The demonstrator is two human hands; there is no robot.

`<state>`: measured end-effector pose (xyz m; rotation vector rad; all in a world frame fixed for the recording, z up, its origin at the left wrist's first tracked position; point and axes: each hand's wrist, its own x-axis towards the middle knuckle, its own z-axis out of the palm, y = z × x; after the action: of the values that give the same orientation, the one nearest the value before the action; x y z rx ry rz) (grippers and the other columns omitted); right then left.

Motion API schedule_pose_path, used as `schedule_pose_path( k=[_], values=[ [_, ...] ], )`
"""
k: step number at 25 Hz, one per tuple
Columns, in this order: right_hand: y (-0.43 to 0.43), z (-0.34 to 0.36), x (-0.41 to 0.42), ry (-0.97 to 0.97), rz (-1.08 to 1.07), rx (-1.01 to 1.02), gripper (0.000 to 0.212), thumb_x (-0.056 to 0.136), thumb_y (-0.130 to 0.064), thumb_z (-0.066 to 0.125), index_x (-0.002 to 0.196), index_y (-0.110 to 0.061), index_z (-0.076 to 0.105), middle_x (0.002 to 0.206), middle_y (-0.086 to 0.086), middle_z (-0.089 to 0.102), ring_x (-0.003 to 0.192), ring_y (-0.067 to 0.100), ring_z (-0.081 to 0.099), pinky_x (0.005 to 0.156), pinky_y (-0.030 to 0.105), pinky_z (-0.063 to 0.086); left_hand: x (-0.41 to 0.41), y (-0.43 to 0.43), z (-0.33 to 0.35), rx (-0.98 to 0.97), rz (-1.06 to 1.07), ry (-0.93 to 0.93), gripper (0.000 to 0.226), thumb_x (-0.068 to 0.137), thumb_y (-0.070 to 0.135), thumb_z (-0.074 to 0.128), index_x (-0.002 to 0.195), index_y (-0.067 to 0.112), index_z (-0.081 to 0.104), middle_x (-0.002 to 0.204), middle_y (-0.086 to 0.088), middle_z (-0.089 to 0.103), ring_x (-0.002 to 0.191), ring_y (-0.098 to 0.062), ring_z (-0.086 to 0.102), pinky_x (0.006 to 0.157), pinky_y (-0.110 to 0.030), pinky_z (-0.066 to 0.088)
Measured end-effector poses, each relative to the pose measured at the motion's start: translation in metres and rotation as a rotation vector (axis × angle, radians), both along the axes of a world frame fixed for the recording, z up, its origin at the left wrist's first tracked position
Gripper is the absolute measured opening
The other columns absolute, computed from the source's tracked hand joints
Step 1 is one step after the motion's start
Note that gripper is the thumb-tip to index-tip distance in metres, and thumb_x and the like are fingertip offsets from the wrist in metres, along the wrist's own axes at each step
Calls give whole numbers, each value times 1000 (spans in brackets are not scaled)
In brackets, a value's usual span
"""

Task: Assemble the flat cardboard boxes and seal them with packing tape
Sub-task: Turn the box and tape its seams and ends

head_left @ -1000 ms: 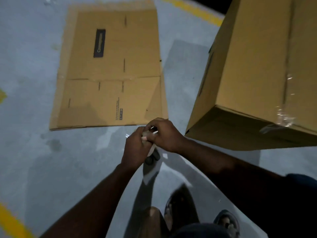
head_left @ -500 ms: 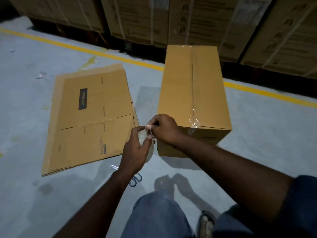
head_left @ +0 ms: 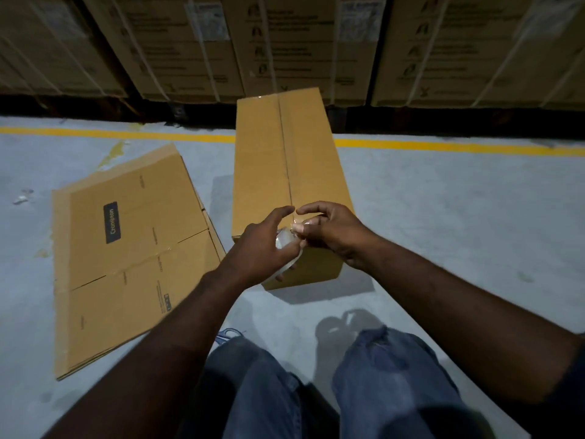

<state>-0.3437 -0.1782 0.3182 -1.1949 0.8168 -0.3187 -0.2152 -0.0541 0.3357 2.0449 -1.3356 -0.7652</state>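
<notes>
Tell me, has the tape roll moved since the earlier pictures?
Yes. The tape roll moved right, from beside the near left corner of the box to its near end, by the seam.

Your left hand [head_left: 259, 248] grips the clear packing tape roll [head_left: 283, 241] over the near end of the assembled box [head_left: 285, 166], while your right hand [head_left: 332, 231] pinches at the roll's edge. A flat cardboard box [head_left: 133, 258] labelled Crompton lies on the grey floor [head_left: 443, 217] just left of the assembled one. Strapped cartons [head_left: 285, 42] are stacked beyond the yellow line [head_left: 443, 145].
</notes>
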Motion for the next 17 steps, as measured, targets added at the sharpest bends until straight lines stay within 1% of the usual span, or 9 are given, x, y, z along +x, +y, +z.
schedule_pose_path(
  k=[2,3,5,7,8,10,11,14,17],
  values=[
    [0,-5,-5,53,-114,-34,15,85,-1,76,97,-9,71,87,15,69,72,21,69,68,31,60,-6,-12,-1,27,-61,-12,68,90,40,70,149,38,35,93,12,68,60,-6,68,48,-11,47],
    [-3,-8,-7,76,-186,-54,10,87,0,74,91,-9,71,83,14,70,67,20,68,65,30,60,-8,-16,-1,45,-93,4,72,88,44,72,149,37,34,99,14,67,64,-6,69,50,-11,48],
    [-18,-20,-17,101,-412,-61,13,88,4,71,81,-8,69,75,14,68,60,22,65,62,31,61,-4,-20,-2,96,-163,-1,80,83,54,73,151,36,34,124,10,61,89,-7,68,62,-10,49],
    [-41,-36,-36,85,-612,-24,14,89,6,68,81,-5,68,77,19,66,65,26,65,66,36,62,13,-20,-4,158,-218,-71,80,79,63,70,148,31,43,143,8,54,109,-11,61,75,-15,46],
    [-47,-43,-45,68,-627,-29,11,90,6,67,84,-4,68,79,19,65,67,26,65,66,33,61,24,-19,-6,206,-241,-124,80,76,69,67,144,29,49,144,8,54,114,-10,60,80,-17,46],
    [-50,-54,-55,43,-549,-81,7,92,5,66,91,-2,68,80,16,66,69,22,67,63,26,59,39,-22,-8,308,-274,-220,82,71,78,61,137,29,57,141,7,57,112,-11,62,86,-28,52],
    [-50,-59,-56,37,-528,-110,6,92,4,66,94,-1,68,82,16,67,70,22,68,64,24,59,44,-27,-9,344,-284,-265,79,73,78,61,134,29,59,140,6,58,112,-12,62,88,-31,52],
    [-57,-73,-54,41,-587,-148,6,92,4,66,97,1,70,84,15,69,74,22,69,65,24,59,42,-53,-8,384,-323,-391,62,82,67,65,130,27,63,138,3,59,121,-18,55,90,-29,40],
    [-73,-86,-56,50,-617,-153,4,92,3,66,96,2,69,83,13,68,73,21,68,68,28,61,33,-81,-10,394,-326,-494,49,85,65,64,119,30,67,128,1,64,109,-19,58,91,-34,48]
  ],
)
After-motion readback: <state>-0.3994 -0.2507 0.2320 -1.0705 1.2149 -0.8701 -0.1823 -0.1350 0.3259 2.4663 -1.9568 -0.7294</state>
